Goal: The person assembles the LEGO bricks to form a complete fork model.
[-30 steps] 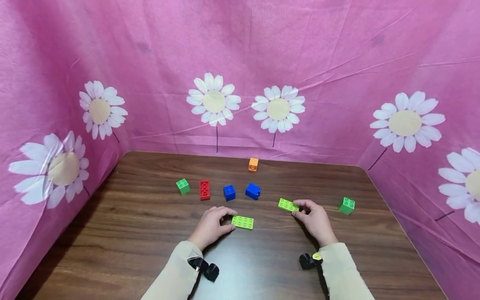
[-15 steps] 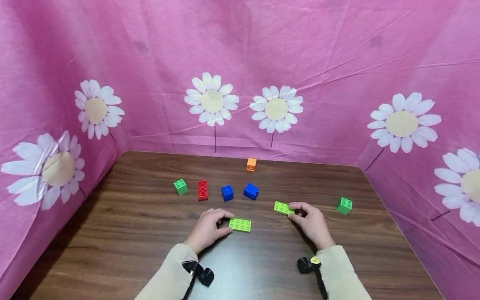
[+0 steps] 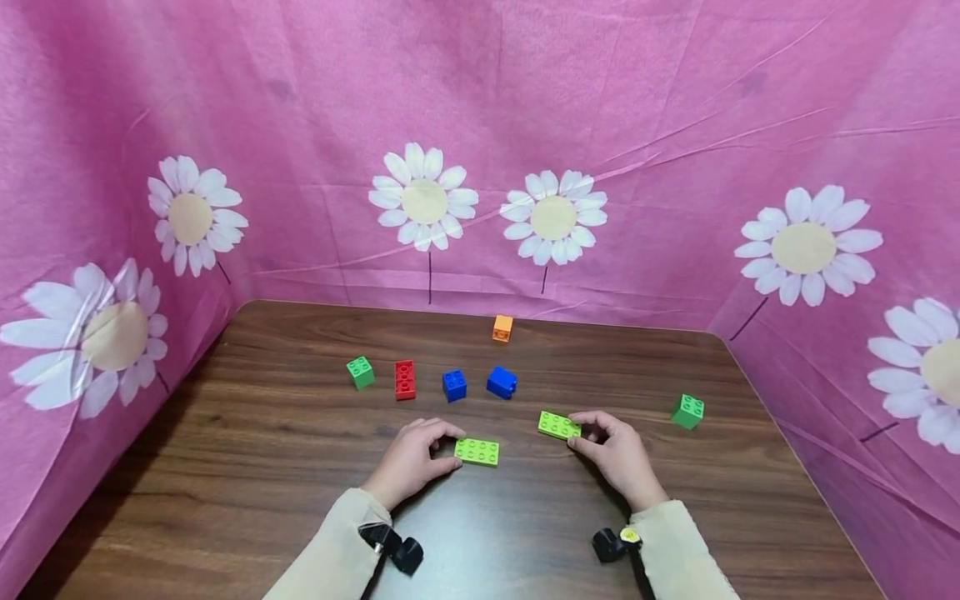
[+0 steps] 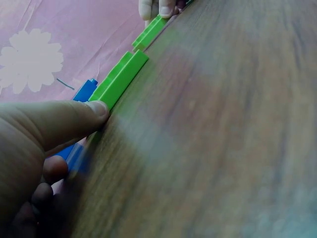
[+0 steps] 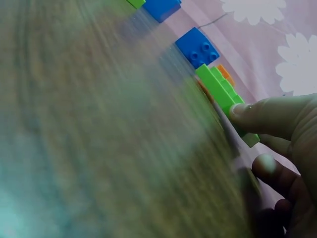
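Observation:
Near the middle of the table, my left hand (image 3: 412, 461) pinches the left end of a lime-green brick (image 3: 477, 452) between thumb and fingers. In the left wrist view the thumb presses the side of that brick (image 4: 119, 77). My right hand (image 3: 618, 457) grips the right end of a second lime-green brick (image 3: 558, 424), farther back and to the right. The right wrist view shows the thumb on the side of this brick (image 5: 218, 89). Both bricks have their studs facing up, with a gap between them. I cannot tell whether either one is slightly off the table.
Behind the hands lie a green brick (image 3: 361, 372), a red brick (image 3: 405, 380), two blue bricks (image 3: 454, 386) and an orange brick (image 3: 502, 327). Another green brick (image 3: 687, 411) stands to the right. A pink cloth (image 3: 480, 100) with daisies surrounds the wooden table (image 3: 225, 467).
The right hand has moved left and toward me with its lime-green brick. The left hand and its brick have shifted only slightly, partly with the view. The other bricks stay put.

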A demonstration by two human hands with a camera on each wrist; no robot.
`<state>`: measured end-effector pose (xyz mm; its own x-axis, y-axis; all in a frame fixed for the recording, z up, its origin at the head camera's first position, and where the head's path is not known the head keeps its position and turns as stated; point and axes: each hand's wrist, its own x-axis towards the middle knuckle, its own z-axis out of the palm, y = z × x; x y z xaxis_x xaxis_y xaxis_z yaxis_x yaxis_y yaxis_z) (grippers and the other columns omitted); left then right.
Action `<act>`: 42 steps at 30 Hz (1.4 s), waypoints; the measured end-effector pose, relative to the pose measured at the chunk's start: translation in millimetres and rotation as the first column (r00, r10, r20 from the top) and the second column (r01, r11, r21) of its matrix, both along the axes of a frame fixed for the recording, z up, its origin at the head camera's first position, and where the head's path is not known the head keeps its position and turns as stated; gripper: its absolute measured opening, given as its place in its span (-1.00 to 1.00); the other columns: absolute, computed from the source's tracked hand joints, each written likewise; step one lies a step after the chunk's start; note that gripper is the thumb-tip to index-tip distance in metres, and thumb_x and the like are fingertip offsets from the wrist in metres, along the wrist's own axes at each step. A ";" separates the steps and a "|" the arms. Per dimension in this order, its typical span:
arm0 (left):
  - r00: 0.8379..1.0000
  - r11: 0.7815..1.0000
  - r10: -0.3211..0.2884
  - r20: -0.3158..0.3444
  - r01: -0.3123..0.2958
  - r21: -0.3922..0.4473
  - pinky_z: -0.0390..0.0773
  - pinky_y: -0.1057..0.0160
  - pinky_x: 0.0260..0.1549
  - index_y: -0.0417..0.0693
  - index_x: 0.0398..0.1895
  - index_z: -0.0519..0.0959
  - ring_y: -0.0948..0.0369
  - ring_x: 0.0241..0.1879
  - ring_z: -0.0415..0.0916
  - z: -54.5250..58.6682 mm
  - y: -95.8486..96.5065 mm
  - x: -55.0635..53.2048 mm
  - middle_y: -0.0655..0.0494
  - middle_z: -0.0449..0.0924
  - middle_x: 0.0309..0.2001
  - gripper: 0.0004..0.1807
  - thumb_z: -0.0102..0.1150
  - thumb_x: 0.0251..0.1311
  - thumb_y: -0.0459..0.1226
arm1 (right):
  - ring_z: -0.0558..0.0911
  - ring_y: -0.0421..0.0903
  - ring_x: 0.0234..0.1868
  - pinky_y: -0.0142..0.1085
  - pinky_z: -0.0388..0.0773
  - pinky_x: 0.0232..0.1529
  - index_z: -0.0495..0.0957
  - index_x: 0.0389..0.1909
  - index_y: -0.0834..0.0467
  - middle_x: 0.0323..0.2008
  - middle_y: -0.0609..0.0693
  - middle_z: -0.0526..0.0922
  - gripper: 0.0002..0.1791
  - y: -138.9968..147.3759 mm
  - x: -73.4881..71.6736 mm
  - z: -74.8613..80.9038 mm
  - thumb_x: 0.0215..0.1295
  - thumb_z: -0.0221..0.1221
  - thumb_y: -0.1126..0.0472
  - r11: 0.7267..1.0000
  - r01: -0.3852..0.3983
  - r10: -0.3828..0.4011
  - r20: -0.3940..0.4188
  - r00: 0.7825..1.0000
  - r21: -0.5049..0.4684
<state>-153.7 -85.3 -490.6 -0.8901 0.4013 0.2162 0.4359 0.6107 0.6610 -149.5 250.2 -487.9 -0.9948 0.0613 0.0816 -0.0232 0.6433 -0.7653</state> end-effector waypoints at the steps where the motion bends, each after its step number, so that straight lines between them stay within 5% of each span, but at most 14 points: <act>1: 1.000 1.000 -0.001 -0.007 0.001 -0.001 0.39 0.18 -0.16 0.11 -0.05 0.69 0.34 -0.30 0.39 -0.5 -0.2 -0.1 0.36 0.62 -0.21 -0.65 0.52 0.05 -0.21 | 0.48 -0.13 -0.36 -0.36 0.40 -0.38 0.71 -0.06 0.10 -0.42 -0.05 0.57 -0.67 -0.5 0.7 0.4 0.12 0.44 0.32 1.000 -0.004 0.004 0.003 1.000 -0.004; 42: 1.000 1.000 -0.003 -0.007 0.003 -0.006 0.38 0.16 -0.14 0.12 -0.09 0.69 0.32 -0.30 0.41 2.0 2.0 -1.9 0.35 0.63 -0.20 -0.65 0.54 0.01 -0.23 | 0.47 -0.17 -0.38 -0.36 0.41 -0.35 0.72 -0.10 0.06 -0.44 -0.08 0.56 -0.68 -8.6 8.2 3.2 0.10 0.45 0.35 0.996 -0.076 0.075 -0.026 0.997 -0.052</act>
<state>-155.6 -83.3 -488.6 -0.8873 0.4053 0.2202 0.4425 0.6132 0.6543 -141.3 241.6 -484.7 -0.9946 -0.0093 0.1038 -0.0888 0.5973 -0.7971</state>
